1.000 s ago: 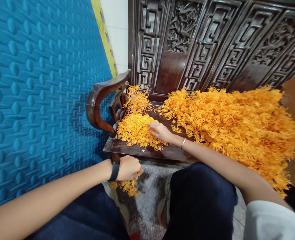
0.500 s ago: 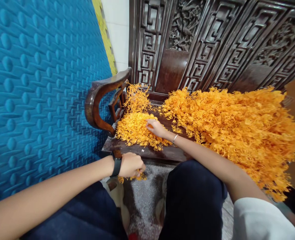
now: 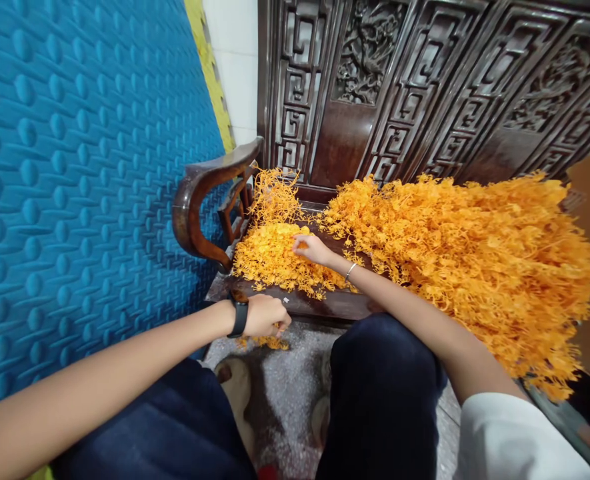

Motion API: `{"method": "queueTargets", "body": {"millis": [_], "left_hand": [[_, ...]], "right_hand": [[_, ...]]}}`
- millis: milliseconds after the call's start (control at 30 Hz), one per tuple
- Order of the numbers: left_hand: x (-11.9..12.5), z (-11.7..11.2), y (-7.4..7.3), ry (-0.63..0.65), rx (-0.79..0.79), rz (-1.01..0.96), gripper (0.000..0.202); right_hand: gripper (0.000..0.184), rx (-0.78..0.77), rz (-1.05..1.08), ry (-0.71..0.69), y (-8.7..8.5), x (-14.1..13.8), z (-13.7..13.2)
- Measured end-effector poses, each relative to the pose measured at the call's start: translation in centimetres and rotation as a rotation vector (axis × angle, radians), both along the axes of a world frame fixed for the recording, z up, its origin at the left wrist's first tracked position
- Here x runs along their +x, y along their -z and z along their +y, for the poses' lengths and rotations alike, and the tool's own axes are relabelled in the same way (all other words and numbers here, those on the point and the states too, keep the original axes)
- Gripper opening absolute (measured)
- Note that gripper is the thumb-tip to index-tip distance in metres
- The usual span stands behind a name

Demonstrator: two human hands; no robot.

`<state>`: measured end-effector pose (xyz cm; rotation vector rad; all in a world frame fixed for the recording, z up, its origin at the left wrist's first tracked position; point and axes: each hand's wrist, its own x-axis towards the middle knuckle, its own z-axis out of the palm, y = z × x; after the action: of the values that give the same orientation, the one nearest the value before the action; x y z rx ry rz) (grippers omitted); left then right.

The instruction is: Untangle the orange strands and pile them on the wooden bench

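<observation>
My left hand [image 3: 265, 316], with a black band on the wrist, is closed round a small bunch of orange plastic sprigs [image 3: 267, 343] that hangs just below the front edge of the dark wooden bench seat [image 3: 319, 305]. My right hand [image 3: 313, 248] rests on a small flat pile of orange sprigs [image 3: 269, 257] at the seat's left end, its fingers curled and pinching a piece from the pile. A thin bracelet is on that wrist.
A big heap of orange sprigs [image 3: 475, 247] covers the right of the bench. A curved wooden armrest [image 3: 197, 200] rises at the left, a carved backrest [image 3: 425, 87] behind. A blue padded mat [image 3: 75, 173] stands at the left. My knees and speckled floor [image 3: 287, 387] lie below.
My left hand has risen with its bunch towards the seat's front edge. My right hand has shifted slightly back on the small pile and curled its fingers.
</observation>
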<state>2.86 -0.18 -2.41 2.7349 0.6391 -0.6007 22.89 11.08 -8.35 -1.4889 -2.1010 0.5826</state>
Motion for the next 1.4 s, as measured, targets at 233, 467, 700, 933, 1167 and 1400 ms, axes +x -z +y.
{"method": "queueTargets", "body": {"millis": [233, 467, 700, 933, 1167, 1400], "left_hand": [[-1.3, 1.2, 0.6, -0.101, -0.087, -0.056, 0.005], [-3.2, 2.1, -0.9, -0.075, -0.22, -0.316, 0.012], [-4.4, 2.2, -1.9, -0.166, -0.234, -0.446, 0.022], [-5.3, 1.8, -2.7, -0.35, -0.347, -0.67, 0.027], [-6.0, 1.9, -2.9, -0.482, -0.482, -0.806, 0.023], [-6.6, 2.3, -2.2, -0.555, -0.677, -0.923, 0.022]], "right_hand": [[0.006, 0.119, 0.286, 0.016, -0.5, 1.8, -1.1], [0.005, 0.165, 0.378, 0.204, -0.4, 2.0, -1.6], [0.003, 0.005, 0.618, 0.344, -0.5, 2.2, -0.9], [0.02, 0.05, 0.361, 0.263, -0.9, 2.4, -1.3], [0.013, 0.052, 0.334, 0.3, -1.2, 2.0, -2.1], [0.018, 0.003, 0.38, 0.363, -2.7, 0.6, -3.1]]}}
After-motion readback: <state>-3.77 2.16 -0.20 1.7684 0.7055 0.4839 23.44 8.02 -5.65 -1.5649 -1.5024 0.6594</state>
